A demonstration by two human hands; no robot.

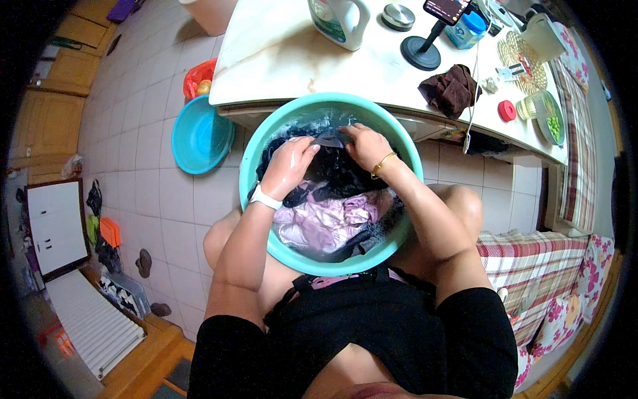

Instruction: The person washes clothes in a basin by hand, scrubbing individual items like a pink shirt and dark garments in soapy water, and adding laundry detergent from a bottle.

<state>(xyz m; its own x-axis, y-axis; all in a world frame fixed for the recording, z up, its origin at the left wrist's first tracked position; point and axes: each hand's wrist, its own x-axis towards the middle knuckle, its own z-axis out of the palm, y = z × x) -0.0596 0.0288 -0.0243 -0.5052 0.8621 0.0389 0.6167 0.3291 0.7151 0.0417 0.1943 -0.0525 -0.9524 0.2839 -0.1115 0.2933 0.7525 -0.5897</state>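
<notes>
A round green plastic basin [409, 219] holds sudsy water and wet clothes, right before me. My left hand [290, 164], with a white watch at the wrist, grips the edge of a dark wet garment [344, 169] near the far side of the basin. My right hand [367, 147], a gold-coloured bracelet at its wrist, is at the other end of that same edge, its fingertips partly in the water and suds. Nearer to me in the basin lies a shiny light purple garment [324, 224], with more dark cloth around it.
Beyond the basin stands a white table [269, 60] with a detergent bottle [344, 22], a phone stand [421, 52], a brown cloth [451, 91] and a red lid [507, 110]. A blue basin [202, 134] and a red bag [194, 80] are at the left. A plaid-covered sofa [533, 259] is at the right.
</notes>
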